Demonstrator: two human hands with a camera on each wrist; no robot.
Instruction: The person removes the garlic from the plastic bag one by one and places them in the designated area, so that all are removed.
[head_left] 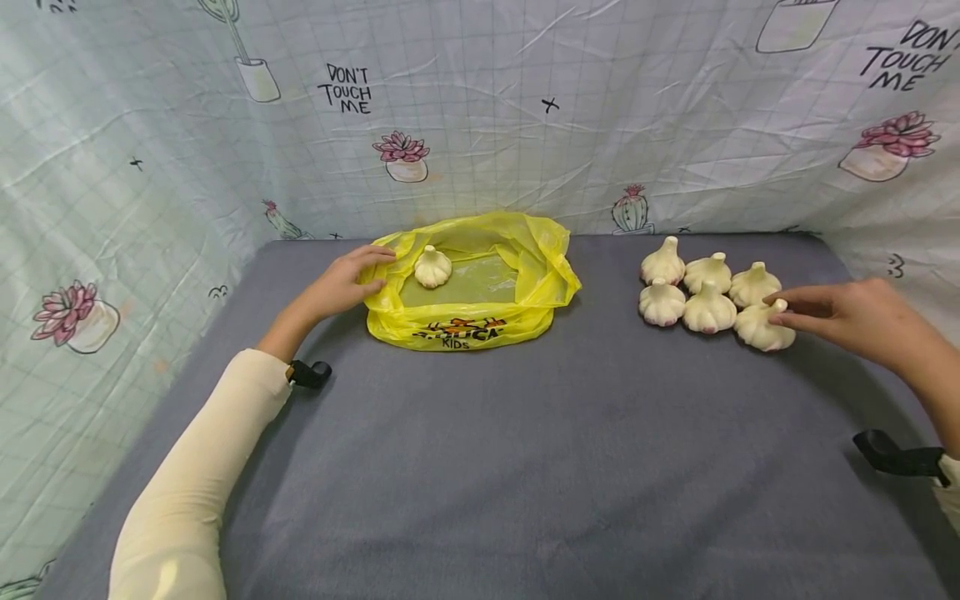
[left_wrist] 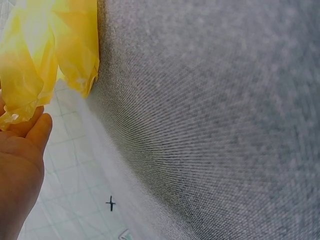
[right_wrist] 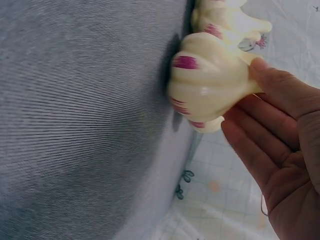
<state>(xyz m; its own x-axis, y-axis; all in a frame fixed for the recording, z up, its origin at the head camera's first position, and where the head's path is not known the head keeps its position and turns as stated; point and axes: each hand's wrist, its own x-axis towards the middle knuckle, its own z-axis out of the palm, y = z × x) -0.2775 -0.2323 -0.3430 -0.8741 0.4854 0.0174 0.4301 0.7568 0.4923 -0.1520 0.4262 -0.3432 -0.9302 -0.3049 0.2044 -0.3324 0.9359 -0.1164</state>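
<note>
A yellow plastic bag [head_left: 480, 327] lies with its mouth spread wide on the grey table, and one garlic bulb [head_left: 432, 267] sits inside it at the left. My left hand [head_left: 351, 282] holds the bag's left rim; in the left wrist view its fingertips [left_wrist: 41, 131] meet the crumpled yellow edge. On the right, my right hand [head_left: 847, 315] pinches the stem of the nearest right garlic bulb [head_left: 763, 326] between thumb and fingers. The right wrist view shows this bulb [right_wrist: 207, 80] with purple marks, close to the cloth.
Several other garlic bulbs [head_left: 708, 308] stand grouped in two rows just left of the pinched one. Grey cloth [head_left: 525, 467] covers the table. A printed curtain [head_left: 480, 108] hangs behind it and along the sides.
</note>
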